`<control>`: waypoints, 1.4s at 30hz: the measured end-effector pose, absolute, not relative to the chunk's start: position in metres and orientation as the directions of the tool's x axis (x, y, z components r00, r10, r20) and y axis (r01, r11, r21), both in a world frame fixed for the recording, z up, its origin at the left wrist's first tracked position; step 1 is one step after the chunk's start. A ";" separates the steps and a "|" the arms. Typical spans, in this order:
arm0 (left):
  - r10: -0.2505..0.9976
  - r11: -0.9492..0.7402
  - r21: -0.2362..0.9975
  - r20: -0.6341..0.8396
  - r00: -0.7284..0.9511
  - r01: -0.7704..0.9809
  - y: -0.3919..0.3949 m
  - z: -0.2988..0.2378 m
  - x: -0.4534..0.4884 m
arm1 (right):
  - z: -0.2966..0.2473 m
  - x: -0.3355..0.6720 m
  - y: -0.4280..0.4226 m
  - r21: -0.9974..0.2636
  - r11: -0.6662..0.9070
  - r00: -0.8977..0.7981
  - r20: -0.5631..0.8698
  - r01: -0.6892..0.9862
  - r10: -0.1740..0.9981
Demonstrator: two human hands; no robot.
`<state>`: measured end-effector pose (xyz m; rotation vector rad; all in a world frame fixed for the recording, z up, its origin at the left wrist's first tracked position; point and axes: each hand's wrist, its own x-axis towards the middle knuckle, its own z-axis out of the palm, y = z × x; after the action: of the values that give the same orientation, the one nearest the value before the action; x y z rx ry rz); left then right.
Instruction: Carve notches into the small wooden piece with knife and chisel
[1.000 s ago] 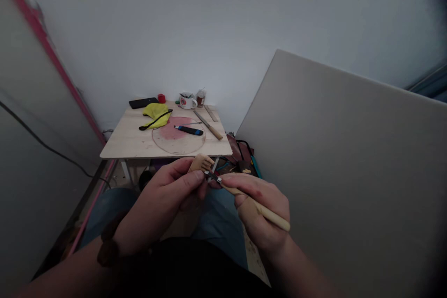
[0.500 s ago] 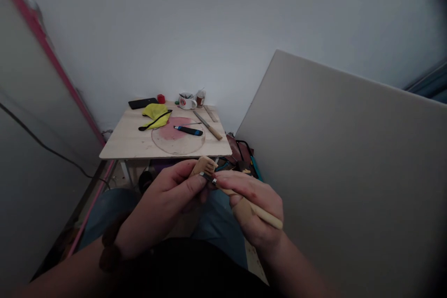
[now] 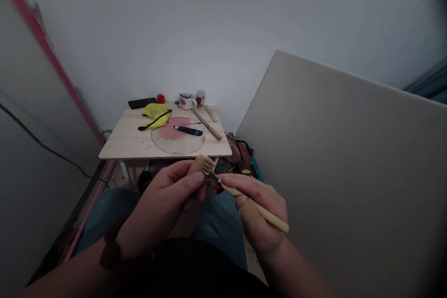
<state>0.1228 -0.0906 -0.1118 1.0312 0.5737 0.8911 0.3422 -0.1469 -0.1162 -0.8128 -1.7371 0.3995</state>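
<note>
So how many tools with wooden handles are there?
2 that I can make out: the knife in the right hand, and the long flat tool on the right side of the table. More may be hidden in the mug.

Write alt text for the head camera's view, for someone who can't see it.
A person's left hand holds a small notched wooden piece while the right hand grips a pale-handled tool, its blade close by. Beyond them, a table bears a yellow cloth, a dark utility knife and a white mug.
</note>
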 end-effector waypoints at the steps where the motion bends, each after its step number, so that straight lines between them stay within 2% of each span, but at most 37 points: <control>1: 0.851 0.219 0.913 -0.007 0.525 -0.343 -0.092 -0.111 0.123 | -0.116 0.342 -0.147 -0.633 0.707 -0.143 0.705 0.316 0.695; 9: 0.883 0.158 0.938 0.006 0.470 -0.309 -0.097 -0.110 0.126 | -0.117 0.341 -0.148 -0.634 0.705 -0.141 0.704 0.318 0.696; 13: 0.868 0.169 0.937 0.005 0.496 -0.305 -0.094 -0.113 0.122 | -0.117 0.343 -0.148 -0.656 0.687 -0.145 0.681 0.314 0.717; 26: 0.840 0.011 0.985 0.084 0.536 -0.172 -0.092 -0.114 0.115 | -0.124 0.342 -0.147 -0.695 0.676 -0.128 0.668 0.242 0.733; 31: 0.843 0.008 0.989 0.074 0.533 -0.149 -0.093 -0.111 0.116 | -0.127 0.340 -0.146 -0.717 0.658 -0.098 0.656 0.230 0.749; 42: 0.843 -0.155 0.986 0.166 0.512 -0.065 -0.090 -0.107 0.119 | -0.146 0.338 -0.143 -0.682 0.691 -0.052 0.702 0.238 0.710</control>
<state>0.1193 -0.0896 -0.1074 1.5217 0.6996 0.9201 0.3380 -0.1429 -0.1457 -0.7880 -1.6187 0.4574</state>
